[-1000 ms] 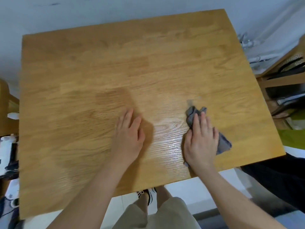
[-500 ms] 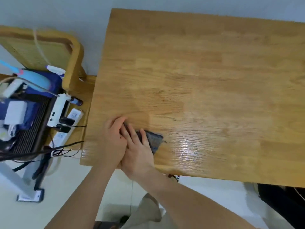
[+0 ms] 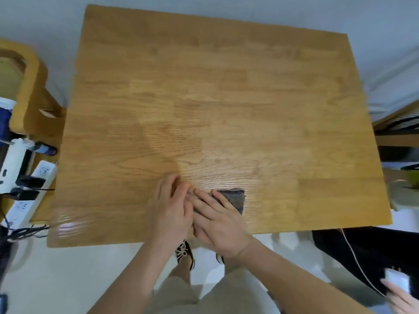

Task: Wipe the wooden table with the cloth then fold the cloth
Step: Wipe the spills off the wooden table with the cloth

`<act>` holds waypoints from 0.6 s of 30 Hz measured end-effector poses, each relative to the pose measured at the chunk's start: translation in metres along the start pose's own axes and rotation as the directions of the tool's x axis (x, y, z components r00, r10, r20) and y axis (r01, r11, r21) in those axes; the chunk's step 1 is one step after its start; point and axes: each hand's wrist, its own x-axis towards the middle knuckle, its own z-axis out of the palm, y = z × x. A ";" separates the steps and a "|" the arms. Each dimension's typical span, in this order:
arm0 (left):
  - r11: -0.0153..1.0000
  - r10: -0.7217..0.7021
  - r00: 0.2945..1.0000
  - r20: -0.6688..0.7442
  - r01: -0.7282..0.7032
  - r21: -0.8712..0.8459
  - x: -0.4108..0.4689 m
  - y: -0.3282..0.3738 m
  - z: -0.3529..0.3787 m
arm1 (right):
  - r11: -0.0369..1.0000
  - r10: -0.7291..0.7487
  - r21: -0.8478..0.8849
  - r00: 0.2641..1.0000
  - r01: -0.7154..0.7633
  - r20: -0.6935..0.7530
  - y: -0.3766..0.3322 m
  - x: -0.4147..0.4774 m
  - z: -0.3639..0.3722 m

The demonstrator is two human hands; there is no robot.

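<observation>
A small grey cloth lies bunched on the wooden table near its front edge. My right hand lies flat on the cloth with straight fingers and hides most of it. Right beside it, my left hand rests on the table, its fingers touching the right hand's fingers at the cloth's left end. Whether the left fingers pinch the cloth is hidden. A damp streak shows on the wood behind the hands.
A wooden chair stands at the table's left. White power strips and cables lie on the floor below the chair. Another person's hand with a phone is at the lower right. A shelf stands to the right.
The cloth and both hands have slid from the table's front left corner to the middle of the front edge. A second earlier the cloth was further right.
</observation>
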 end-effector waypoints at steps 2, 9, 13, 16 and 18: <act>0.999 0.049 0.999 0.005 -0.049 -0.003 0.011 0.021 0.012 | 0.999 0.045 -0.023 0.999 -0.045 0.010 0.027 -0.022 -0.013; 0.976 0.185 0.982 0.046 -0.189 0.105 0.037 0.083 0.046 | 0.982 0.186 -0.023 0.982 -0.187 -0.020 0.098 -0.073 -0.044; 0.974 0.206 0.976 0.067 -0.211 0.083 0.042 0.115 0.065 | 0.982 0.186 0.029 0.982 -0.185 -0.030 0.131 -0.089 -0.058; 0.974 0.211 0.975 0.063 -0.215 0.067 0.048 0.140 0.081 | 0.970 0.239 0.052 0.971 -0.237 -0.029 0.166 -0.102 -0.073; 0.970 0.233 0.970 0.071 -0.237 0.058 0.052 0.158 0.093 | 0.961 0.274 0.051 0.962 -0.273 -0.015 0.187 -0.108 -0.084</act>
